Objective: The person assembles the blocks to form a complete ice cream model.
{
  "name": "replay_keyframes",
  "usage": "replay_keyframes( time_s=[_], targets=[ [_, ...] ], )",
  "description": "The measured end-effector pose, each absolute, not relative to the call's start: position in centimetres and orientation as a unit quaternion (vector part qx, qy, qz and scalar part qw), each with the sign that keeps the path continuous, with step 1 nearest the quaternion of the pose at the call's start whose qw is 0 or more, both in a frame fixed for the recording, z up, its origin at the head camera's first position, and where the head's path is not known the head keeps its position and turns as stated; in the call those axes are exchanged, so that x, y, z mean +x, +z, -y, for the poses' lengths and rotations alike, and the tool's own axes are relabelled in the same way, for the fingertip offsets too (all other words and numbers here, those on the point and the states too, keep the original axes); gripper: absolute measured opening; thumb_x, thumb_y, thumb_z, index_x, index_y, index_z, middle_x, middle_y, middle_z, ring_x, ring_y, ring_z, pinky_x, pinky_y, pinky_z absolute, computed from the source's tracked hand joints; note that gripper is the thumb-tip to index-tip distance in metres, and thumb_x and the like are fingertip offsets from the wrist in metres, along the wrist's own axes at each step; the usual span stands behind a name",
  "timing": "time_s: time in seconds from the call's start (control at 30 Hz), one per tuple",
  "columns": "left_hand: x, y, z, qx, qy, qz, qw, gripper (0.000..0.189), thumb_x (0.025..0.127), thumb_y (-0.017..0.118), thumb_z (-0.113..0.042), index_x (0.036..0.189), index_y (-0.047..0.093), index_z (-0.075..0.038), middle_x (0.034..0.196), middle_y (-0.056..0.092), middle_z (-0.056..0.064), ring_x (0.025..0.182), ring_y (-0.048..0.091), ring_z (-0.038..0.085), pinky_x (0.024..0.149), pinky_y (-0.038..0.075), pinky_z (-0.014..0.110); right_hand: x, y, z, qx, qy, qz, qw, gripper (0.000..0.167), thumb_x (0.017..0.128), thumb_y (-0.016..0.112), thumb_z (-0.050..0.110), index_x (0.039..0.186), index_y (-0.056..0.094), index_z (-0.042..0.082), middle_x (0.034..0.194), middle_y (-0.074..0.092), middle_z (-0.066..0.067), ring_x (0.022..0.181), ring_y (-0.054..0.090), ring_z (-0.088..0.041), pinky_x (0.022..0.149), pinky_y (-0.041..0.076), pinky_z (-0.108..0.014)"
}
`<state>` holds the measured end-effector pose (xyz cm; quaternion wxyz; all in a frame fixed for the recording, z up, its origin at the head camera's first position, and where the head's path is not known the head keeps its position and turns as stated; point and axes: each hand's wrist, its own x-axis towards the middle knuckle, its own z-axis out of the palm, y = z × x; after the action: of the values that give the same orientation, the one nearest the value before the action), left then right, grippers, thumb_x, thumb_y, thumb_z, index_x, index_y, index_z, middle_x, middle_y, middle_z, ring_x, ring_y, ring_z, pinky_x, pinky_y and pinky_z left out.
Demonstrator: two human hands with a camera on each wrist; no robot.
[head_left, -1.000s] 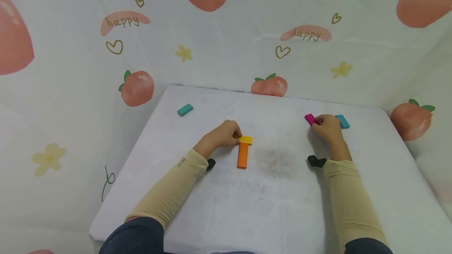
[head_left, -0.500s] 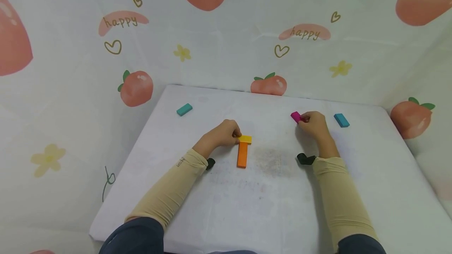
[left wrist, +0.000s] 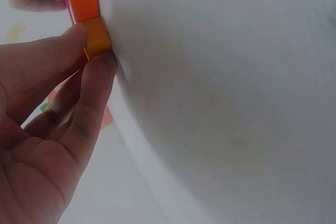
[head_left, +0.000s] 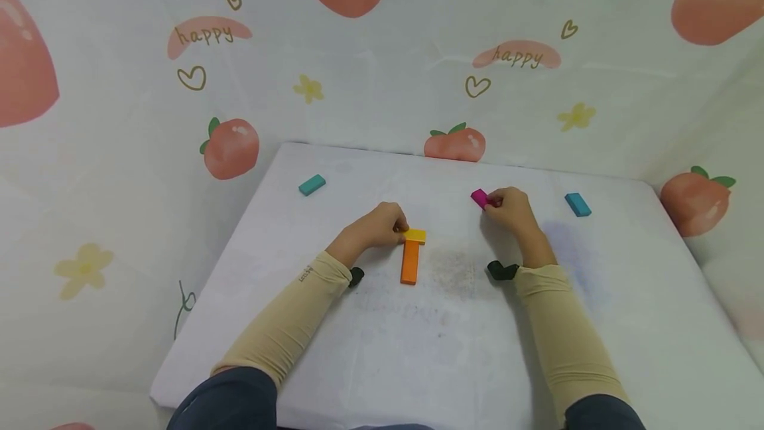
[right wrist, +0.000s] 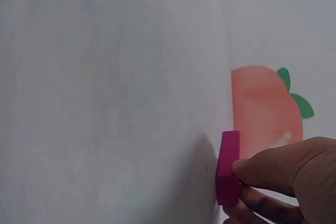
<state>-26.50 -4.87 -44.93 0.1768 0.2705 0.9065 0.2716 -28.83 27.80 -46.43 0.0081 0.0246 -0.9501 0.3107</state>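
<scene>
The right hand (head_left: 507, 210) has moved leftward with the pink block (head_left: 479, 198), pinching it seemingly above the table (head_left: 358, 357). The left hand (head_left: 377, 225) pinches the left end of the yellow block (head_left: 416, 236), at the far end of the orange block (head_left: 409, 264). The blocks look light, stiff, perhaps smooth; the sides should give good hold. The table is white, smudged; peach-printed cloth (head_left: 382, 65) hangs behind.

Left fingers (left wrist: 95, 85) hide the left end of the yellow block (head_left: 416, 236); sleeve lettering (head_left: 306, 273) is too small to read.
</scene>
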Motion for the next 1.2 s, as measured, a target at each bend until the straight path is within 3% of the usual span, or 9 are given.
replay_keyframes(
  time_s=[0.27,0.7,1.2],
  targets=[
    [-26.5,-45.0,5.0,0.280,0.272,-0.903,0.179,0.027,0.099,0.073,-0.008,0.124,0.076,0.003,0.122,0.076,0.015,0.103,0.066,0.022,0.094,0.060,0.036,-29.0,-46.5,-25.5,0.049,0.315,0.948,-0.006,0.031,0.097,0.065,0.007,0.121,0.074,-0.010,0.113,0.073,-0.029,0.103,0.064,-0.038,0.093,0.056,-0.051],
    [-26.6,-44.7,5.0,0.274,0.271,-0.903,0.188,0.028,0.099,0.073,-0.008,0.125,0.076,0.003,0.123,0.076,0.015,0.104,0.067,0.022,0.095,0.060,0.036,-29.4,-46.7,-23.3,0.065,0.330,0.942,-0.019,0.029,0.097,0.067,0.006,0.120,0.075,-0.008,0.111,0.073,-0.027,0.103,0.064,-0.036,0.092,0.056,-0.048],
    [-26.7,-44.9,4.9,0.265,0.276,-0.903,0.194,0.028,0.100,0.073,-0.009,0.125,0.076,0.002,0.122,0.076,0.014,0.102,0.065,0.022,0.096,0.060,0.036,-29.1,-46.6,-21.0,0.066,0.333,0.939,-0.057,0.032,0.100,0.067,0.009,0.128,0.072,-0.006,0.121,0.070,-0.025,0.111,0.063,-0.037,0.104,0.057,-0.052]
  ],
)
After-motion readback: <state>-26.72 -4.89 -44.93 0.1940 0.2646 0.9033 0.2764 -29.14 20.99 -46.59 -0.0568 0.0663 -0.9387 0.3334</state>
